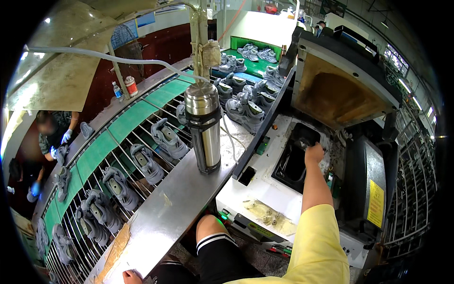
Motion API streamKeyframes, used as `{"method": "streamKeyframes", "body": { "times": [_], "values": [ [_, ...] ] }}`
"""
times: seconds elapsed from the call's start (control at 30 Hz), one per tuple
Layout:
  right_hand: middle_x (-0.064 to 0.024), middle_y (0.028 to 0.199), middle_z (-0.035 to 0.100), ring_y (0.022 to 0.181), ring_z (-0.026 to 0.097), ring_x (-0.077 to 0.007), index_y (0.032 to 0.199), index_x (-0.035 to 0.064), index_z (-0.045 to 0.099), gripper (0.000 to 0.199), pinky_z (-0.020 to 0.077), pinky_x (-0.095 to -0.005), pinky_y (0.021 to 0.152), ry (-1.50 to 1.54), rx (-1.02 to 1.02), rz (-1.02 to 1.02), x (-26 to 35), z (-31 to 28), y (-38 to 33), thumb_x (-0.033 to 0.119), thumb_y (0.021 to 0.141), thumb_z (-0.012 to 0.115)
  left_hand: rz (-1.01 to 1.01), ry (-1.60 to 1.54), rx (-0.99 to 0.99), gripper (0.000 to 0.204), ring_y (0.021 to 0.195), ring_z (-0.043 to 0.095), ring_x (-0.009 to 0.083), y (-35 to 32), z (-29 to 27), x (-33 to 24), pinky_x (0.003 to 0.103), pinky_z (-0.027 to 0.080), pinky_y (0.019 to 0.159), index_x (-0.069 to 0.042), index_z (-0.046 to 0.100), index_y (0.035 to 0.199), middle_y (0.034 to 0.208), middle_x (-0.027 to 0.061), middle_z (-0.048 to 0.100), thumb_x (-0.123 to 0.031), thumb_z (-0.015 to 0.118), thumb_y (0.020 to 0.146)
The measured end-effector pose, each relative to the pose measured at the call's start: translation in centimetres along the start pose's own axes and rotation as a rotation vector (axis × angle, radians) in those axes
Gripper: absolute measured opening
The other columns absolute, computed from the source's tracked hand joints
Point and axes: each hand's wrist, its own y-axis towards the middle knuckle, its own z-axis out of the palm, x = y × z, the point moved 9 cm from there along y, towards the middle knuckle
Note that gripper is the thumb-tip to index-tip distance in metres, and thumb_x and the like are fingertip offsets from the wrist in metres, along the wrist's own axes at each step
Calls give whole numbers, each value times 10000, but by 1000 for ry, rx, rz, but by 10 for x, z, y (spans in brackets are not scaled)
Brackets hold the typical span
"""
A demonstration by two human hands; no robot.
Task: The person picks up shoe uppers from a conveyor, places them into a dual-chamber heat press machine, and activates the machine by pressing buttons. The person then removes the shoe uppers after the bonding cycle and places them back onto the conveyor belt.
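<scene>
My right hand [315, 154] reaches into the white machine [236, 199] whose lid [340, 85] stands raised. Its fingers are curled closed at the far right side of a dark rectangular well [292, 163]. Something dark lies right by the fingers, but I cannot make out what it is. Only a small part of my left hand [132, 277] shows at the lower edge, beside the metal tabletop [175, 208]; the rest is cut off by the frame. A steel thermos [203, 128] stands upright on that tabletop, between the machine and the conveyor.
Several grey sneakers [146, 163] sit on a curved roller conveyor [125, 142] at the left, more on a green belt [257, 66] at the back. A co-worker's gloved hand [66, 136] is at the far left. A black hood [373, 175] flanks the well on the right.
</scene>
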Motion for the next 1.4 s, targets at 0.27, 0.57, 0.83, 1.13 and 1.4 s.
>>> {"method": "streamKeyframes", "body": {
  "times": [0.27, 0.57, 0.83, 1.13, 1.4],
  "values": [
    [-126, 1226, 578, 1106, 549, -323, 1266, 72, 541, 408, 500, -442, 911, 104, 103, 51, 3, 7, -15, 166, 874, 604, 318, 176, -199, 250, 733, 598, 171, 37, 58, 53, 297, 489, 614, -56, 569, 1068, 927, 71, 611, -257, 484, 947],
    [-159, 1150, 585, 1097, 528, -351, 1103, 51, 576, 351, 417, -437, 946, 342, -260, -667, 102, -41, -141, 115, 760, 619, 229, 413, 56, 310, 794, 617, 257, 49, 110, 93, 398, 484, 697, -36, 620, 1015, 890, 128, 653, -301, 490, 920],
    [-117, 828, 597, 620, 557, -232, 948, 30, 600, 156, 478, -326, 583, 1014, 545, -1283, 207, -44, -481, 26, 794, 582, 124, -425, -311, 198, 596, 583, 336, -18, -11, 14, 407, 453, 571, -61, 625, 710, 640, 141, 611, -216, 549, 808],
    [-136, 865, 683, 781, 651, -326, 1009, 121, 645, 229, 510, -425, 685, 493, 999, -1752, 253, 3, -890, 243, 826, 581, 60, -1049, 143, 190, 505, 543, 119, 53, 69, 70, 249, 435, 465, -7, 637, 811, 615, 48, 592, -156, 538, 875],
    [-158, 693, 621, 666, 618, -356, 890, 103, 611, 166, 493, -482, 604, 573, 839, -1951, 266, 16, -981, 246, 812, 583, -343, -1298, 236, 167, 489, 515, 115, 236, -11, 110, 253, 419, 405, -62, 604, 913, 627, 47, 572, -215, 544, 887]
  ]
}}
